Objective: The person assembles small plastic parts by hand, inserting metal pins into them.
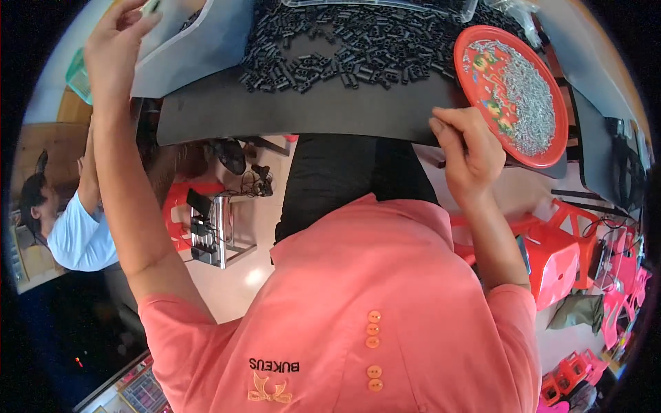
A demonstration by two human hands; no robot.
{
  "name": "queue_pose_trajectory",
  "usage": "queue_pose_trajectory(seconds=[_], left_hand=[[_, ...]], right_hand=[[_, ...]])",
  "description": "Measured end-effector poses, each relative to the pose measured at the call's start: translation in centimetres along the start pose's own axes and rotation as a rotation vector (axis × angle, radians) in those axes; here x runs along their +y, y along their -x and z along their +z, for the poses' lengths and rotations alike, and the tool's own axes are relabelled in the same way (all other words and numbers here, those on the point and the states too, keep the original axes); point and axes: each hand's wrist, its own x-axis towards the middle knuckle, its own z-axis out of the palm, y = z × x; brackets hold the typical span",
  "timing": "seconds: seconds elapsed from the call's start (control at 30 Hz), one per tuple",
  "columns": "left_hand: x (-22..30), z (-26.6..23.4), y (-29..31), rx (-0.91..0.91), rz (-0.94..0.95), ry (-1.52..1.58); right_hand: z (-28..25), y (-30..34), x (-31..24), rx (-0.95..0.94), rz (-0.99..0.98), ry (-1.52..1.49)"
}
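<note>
Hundreds of small black pieces (351, 58), seen in the head view, lie loose and heaped to the left of the red plate (559, 113), on the black table (303, 113). The plate itself carries a thick spread of silvery metal bits (530, 96), with part of its flowered base bare.

Far left of the plate, the left hand (113, 45) is raised beside the grey bin (200, 51), thumb and fingers drawn together; a small dark bit shows at their tips, apparently held, though its form is unclear. Just beside the plate's near left edge, the right hand (474, 151) is loosely curled, thumb and forefinger close together; whether anything is pinched there, I cannot tell.

How far along? Some dark contents show inside the bin, but whether they are finished cannot be told. Judging by the heap left of the plate and the metal bits on it, plenty remains to be handled.
</note>
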Motion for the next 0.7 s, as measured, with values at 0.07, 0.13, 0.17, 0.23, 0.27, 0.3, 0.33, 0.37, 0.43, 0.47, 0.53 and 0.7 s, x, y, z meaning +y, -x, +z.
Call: queue_pose_trajectory(seconds=[0.07, 0.13, 0.17, 0.23, 0.27, 0.3, 0.33, 0.37, 0.43, 0.47, 0.53, 0.7], left_hand=[[0.5, 1.0, 0.5, 0.020, 0.390, -0.324], [6.2, 5.5, 4.5, 0.059, 0.454, -0.140], [8.3, 6.8, 6.4, -0.049, 0.470, -0.033], [12.2, 9.6, 10.1, -0.148, 0.566, 0.140], [13.7, 11.3, 11.4, -0.216, 0.590, 0.227], [14.8, 12.6, 12.1, -0.286, 0.627, 0.274], [15.9, 14.1, 12.5, -0.324, 0.633, 0.349], [17.1, 15.8, 12.7, -0.322, 0.642, 0.441], [19.3, 18.4, 12.4, -0.311, 0.697, 0.511], [20.3, 19.4, 12.2, -0.317, 0.717, 0.531], [22.2, 21.2, 11.6, -0.410, 0.763, 0.502], [24.5, 26.5, 10.9, -0.662, 0.892, 0.410]], right_hand=[[-0.2, 0.8, 0.5, 0.024, -0.076, -0.005], [-0.3, 1.9, 0.6, 0.043, -0.056, 0.058], [-0.6, 2.2, 0.7, 0.047, -0.071, 0.072], [-0.2, 2.2, 1.3, 0.073, -0.153, 0.030], [0.0, 2.3, 1.4, 0.090, -0.180, 0.016], [0.0, 2.3, 1.2, 0.069, -0.161, 0.000], [0.0, 2.3, 1.3, 0.072, -0.159, 0.016], [-0.2, 2.5, 1.4, 0.070, -0.172, 0.004], [-0.4, 3.0, 1.6, 0.076, -0.201, -0.019], [-0.5, 3.2, 1.6, 0.082, -0.196, -0.010], [-0.5, 3.5, 1.5, 0.118, -0.190, -0.024], [-0.9, 3.4, 1.8, 0.102, -0.208, -0.047]])
